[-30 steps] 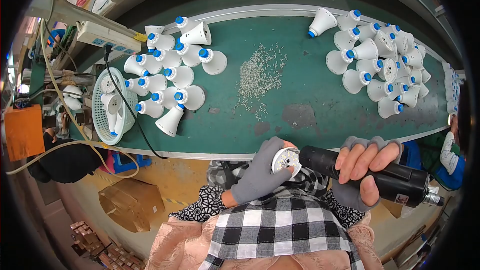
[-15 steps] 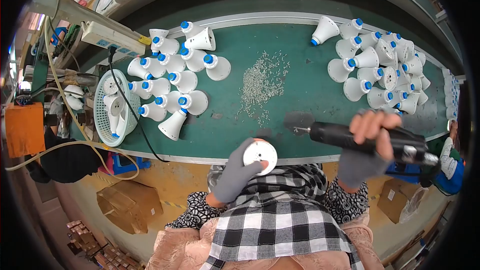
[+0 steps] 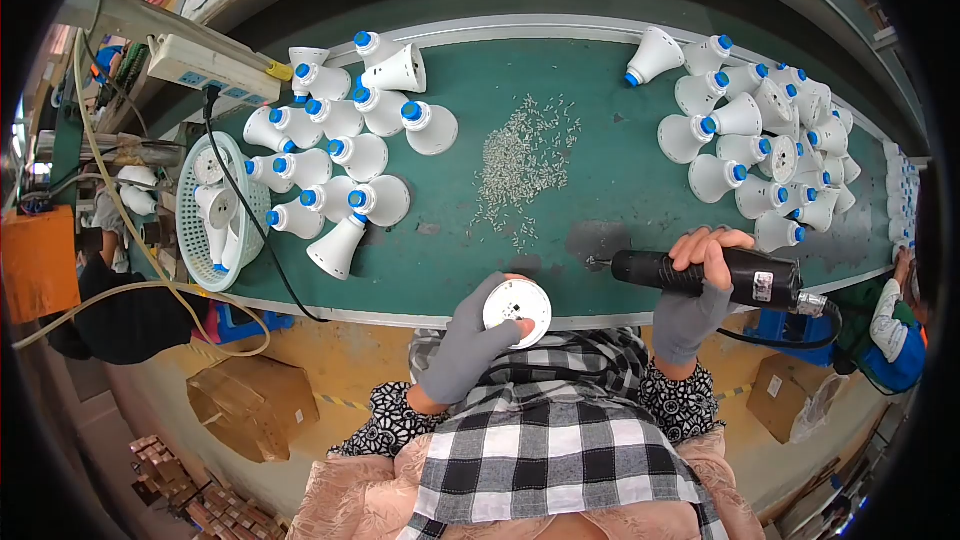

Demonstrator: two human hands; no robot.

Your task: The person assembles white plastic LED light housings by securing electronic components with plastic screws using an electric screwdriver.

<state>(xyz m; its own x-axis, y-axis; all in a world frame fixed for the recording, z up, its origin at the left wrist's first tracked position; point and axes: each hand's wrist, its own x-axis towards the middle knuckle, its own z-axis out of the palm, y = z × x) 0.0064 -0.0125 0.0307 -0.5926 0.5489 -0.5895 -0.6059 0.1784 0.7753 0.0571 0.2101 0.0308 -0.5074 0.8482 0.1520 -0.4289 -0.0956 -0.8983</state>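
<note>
In the head view my left hand [image 3: 470, 338], in a grey fingerless glove, is closed round a white lamp housing [image 3: 517, 306] at the table's front edge. Its flat round face, with small holes, is turned up, and my thumb presses on it. My right hand [image 3: 700, 285], gloved the same way, grips a black electric screwdriver [image 3: 660, 268]. The tool lies level and points left, its thin bit over a dark patch of the table, apart from the housing. Beyond both hands, a loose heap of small screws [image 3: 520, 165] is spread on the green table [image 3: 610, 180].
White housings with blue caps [image 3: 380, 202] stand and lie in a group at left; another group [image 3: 715, 178] is at right. A pale green basket [image 3: 190, 240] holds several white parts. A black cable [image 3: 240, 195] hangs from the power strip [image 3: 210, 70]. Another person [image 3: 890, 340] sits at far right.
My right hand has moved a little left and down with the screwdriver, now sharper in view. One more capped housing shows near the right group's front. My left hand keeps its hold.
</note>
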